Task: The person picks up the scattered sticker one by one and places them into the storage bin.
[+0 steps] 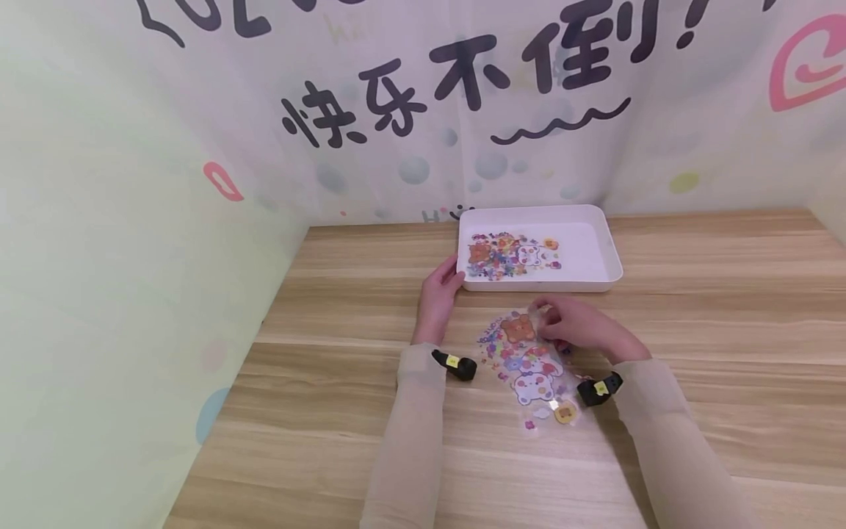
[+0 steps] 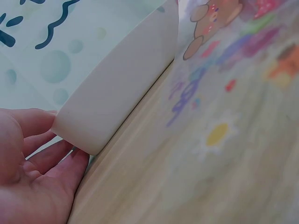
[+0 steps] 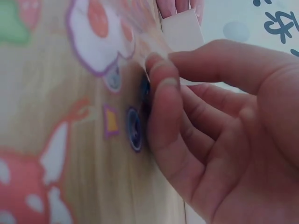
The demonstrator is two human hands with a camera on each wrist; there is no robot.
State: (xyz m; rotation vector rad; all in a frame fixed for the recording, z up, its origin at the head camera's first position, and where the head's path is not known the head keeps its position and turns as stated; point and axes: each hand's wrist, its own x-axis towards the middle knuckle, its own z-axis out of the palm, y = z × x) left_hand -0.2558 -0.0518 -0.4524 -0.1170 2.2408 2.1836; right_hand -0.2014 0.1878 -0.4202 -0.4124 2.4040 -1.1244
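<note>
A white tray [image 1: 606,253] stands at the back of the table. My left hand [image 1: 438,301] holds its front left corner, with thumb and fingers around it in the left wrist view. Below the tray, a clear sticker sheet [image 1: 534,388] with a brown bear, a white bunny and small flowers lies on the table. The right hand [image 1: 573,323] pinches the upper right edge of this sheet between thumb and fingers. In the right wrist view the pinched edge is partly hidden behind the fingertips [image 3: 161,74].
Similar colourful stickers [image 1: 505,256] lie in the left part of the tray. A white cloth [image 1: 396,176] with dark lettering hangs behind the wood-grain table [image 1: 330,411]. A pale wall [image 1: 119,294] borders it on the left.
</note>
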